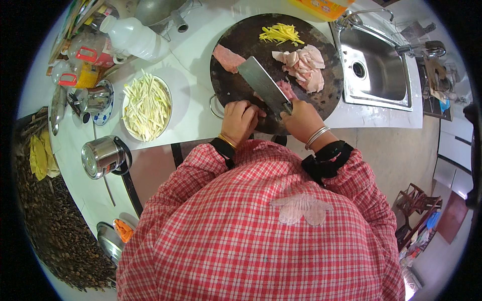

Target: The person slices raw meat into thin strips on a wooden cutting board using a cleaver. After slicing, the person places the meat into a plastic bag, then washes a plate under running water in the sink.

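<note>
My right hand (302,119) grips the handle of a cleaver (263,82), its broad blade slanting up to the left over a round, dark chopping board (233,37). Just left of the blade, my left hand (241,117) rests at the board's near edge with its fingers curled; whether they press on a piece of meat is hidden. A slab of raw pink meat (228,58) lies at the board's left, touching or close to the blade's tip. Redder meat (287,89) shows right of the blade. Pale sliced meat (304,67) is heaped at the right, with yellow strips (281,34) at the far side.
A bowl of pale green shreds (147,107) stands left of the board, with a metal pot (102,157) nearer the edge. Plastic bottles (135,39) and a wok (156,11) are at the back left. A steel sink (376,64) adjoins the board's right side.
</note>
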{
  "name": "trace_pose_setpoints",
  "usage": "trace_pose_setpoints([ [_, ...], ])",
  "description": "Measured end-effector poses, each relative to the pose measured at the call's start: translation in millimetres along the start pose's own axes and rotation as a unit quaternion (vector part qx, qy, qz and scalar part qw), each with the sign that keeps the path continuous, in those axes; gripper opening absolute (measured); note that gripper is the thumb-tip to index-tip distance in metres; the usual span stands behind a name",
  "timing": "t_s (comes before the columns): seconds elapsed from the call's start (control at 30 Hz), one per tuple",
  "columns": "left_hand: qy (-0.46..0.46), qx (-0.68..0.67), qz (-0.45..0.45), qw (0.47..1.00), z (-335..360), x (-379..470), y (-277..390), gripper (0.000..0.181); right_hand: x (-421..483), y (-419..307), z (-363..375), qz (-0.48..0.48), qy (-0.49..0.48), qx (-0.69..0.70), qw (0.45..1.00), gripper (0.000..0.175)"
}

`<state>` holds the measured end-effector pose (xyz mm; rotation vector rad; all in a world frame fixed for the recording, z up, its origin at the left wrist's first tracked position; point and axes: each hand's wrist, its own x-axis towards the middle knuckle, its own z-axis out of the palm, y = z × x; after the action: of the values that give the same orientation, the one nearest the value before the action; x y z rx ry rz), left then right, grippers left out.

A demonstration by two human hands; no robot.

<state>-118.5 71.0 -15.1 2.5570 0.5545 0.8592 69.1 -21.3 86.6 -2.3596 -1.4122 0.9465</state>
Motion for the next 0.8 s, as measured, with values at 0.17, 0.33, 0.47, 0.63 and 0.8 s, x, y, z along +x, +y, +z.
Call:
trace_pose_setpoints([
  [0.17, -0.016, 0.006, -0.009, 1.0, -3.9, 5.8, 7.0, 0.039, -10.0, -6.5, -11.1, 0.001, 0.028, -0.028, 0.999, 0.034],
  [0.33, -0.007, 0.009, -0.055, 0.998, -18.6, 17.3, 9.7, 0.042, -14.3, -3.5, -14.6, 0.028, 0.027, 0.004, 0.999, 0.035],
  [0.47, -0.02, -0.032, -0.019, 0.999, -24.1, 20.0, 9.7, 0.026, -15.4, -3.0, -7.8, -0.005, 0.006, -0.009, 1.0, 0.033],
  [0.63, -0.029, -0.033, 0.002, 0.999, -11.4, 22.3, 9.4, 0.019, -13.5, -7.3, -2.9, 0.008, -0.03, -0.024, 0.999, 0.03],
  [0.8, -0.003, -0.056, -0.022, 0.998, -11.9, 19.0, 5.1, 0.021, -15.4, -8.3, -5.1, 0.025, -0.016, -0.032, 0.999, 0.027],
])
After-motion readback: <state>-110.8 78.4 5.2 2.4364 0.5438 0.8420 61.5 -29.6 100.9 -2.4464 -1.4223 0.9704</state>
